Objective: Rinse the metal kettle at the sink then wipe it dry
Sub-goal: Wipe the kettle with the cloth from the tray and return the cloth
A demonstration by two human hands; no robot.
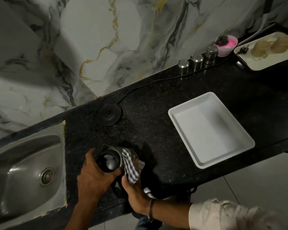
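Kettle [112, 157] near counter's [156, 113] front edge, both hands [96, 176] gripping.

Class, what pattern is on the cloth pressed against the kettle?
A dark-and-white check on the cloth, clearest in the head view, where the right hand holds it.

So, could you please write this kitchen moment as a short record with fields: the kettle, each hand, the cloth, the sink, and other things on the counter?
kettle: metal kettle upright on the black counter, right of the sink
left hand: grips the kettle top
right hand: presses the checked cloth on the kettle's side
sink: steel, no water visible
others: kettle base, white tray, three steel tins
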